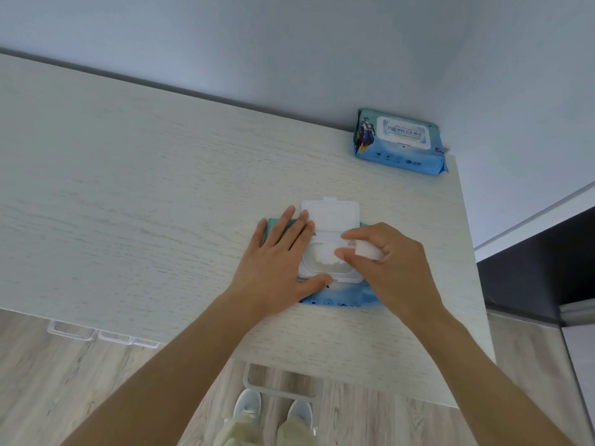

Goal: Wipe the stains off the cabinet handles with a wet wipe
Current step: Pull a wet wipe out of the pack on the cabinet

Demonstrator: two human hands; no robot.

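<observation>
Wet wipe (367, 251): a white, bunched fold pinched between the thumb and fingers of the right hand (391, 262), just above the oval opening of the near pack (347, 296), from which it is partly drawn. Its lower part appears to trail into the opening beside the fingertips. The left hand (280, 262) lies flat and spread on the pack's left side, thumb along the front edge of the dispenser frame, holding nothing. The hinged lid (331, 212) stands open beyond both hands.

Handling, as judged: the wipe is light, limp and damp, likely to stretch, tear or drag the next sheet with it. Best held by a gathered edge, as now, with the pack pressed down against the pull. The pack itself looks soft and liable to slide on the smooth cabinet top (145, 188).

A second, closed pack (399, 141) lies well beyond the right hand, against the wall. Clear cabinet handles (96, 333) show below the near edge, toward the left forearm; stains cannot be made out.
</observation>
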